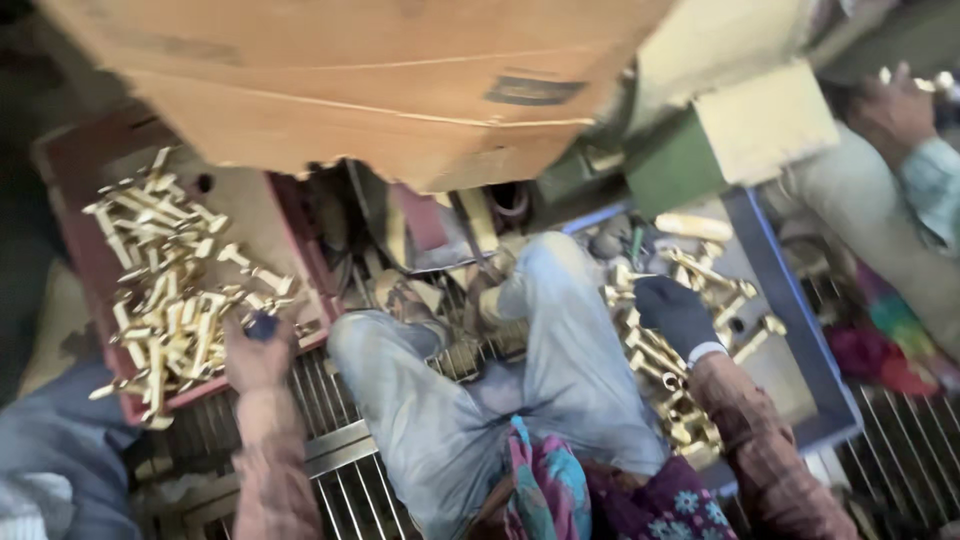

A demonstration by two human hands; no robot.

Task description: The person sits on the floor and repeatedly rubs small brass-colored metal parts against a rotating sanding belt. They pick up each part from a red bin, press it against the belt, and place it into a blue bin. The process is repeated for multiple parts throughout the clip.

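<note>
A heap of short brass fittings (165,290) lies spread across a dark red tray (85,250) at the left, and the left hand (258,355) rests at the tray's near edge, touching the lower right fringe of the heap. Its fingers curl around a small dark blue thing (263,326); the picture is too blurred to tell what that is. At the right, a second pile of brass fittings (690,300) fills a blue-rimmed tray (790,300). The right hand (675,315), in a dark glove, lies on top of this pile with its fingers bent down among the pieces; whether they pinch one I cannot tell. Between the trays the person's legs in pale blue jeans (500,380) rest on a metal grating floor (340,470). A large cardboard box (350,80) looms above. At the upper right, another person's hand (895,105) holds small pieces.
</note>
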